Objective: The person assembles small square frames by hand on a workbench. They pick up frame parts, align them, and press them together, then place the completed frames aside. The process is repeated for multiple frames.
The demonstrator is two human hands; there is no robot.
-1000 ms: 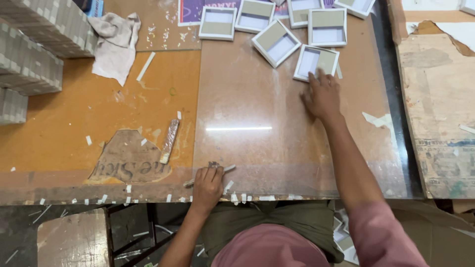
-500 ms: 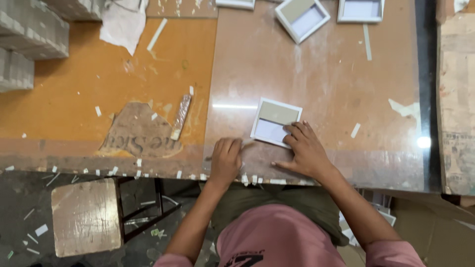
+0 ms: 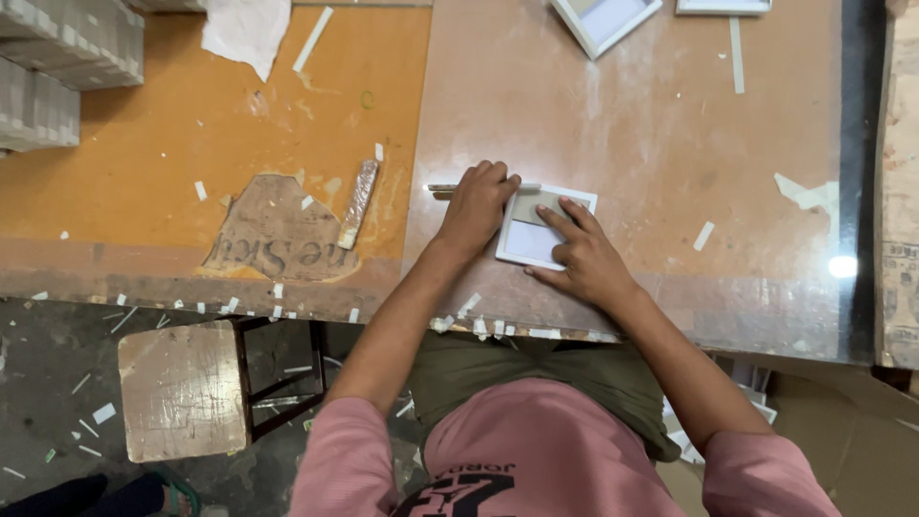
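Centrally, square white tray point(image 3: 536, 235), both hands pressing, scuffed glossy tabletop point(image 3: 651, 144)

I wear a pink short-sleeved T-shirt; its sleeves end above my elbows, so both forearms are bare down to the wrists. Across the chest runs dark printing in large block shapes, seen upside down from where I look, and cut off by the lower edge of the view. Below the shirt I have olive-green trousers, the cloth creased in folds over my lap. My left hand point(image 3: 476, 209) and my right hand point(image 3: 581, 258) are both bare: no gloves, and I see no rings, watch or bands at either wrist.
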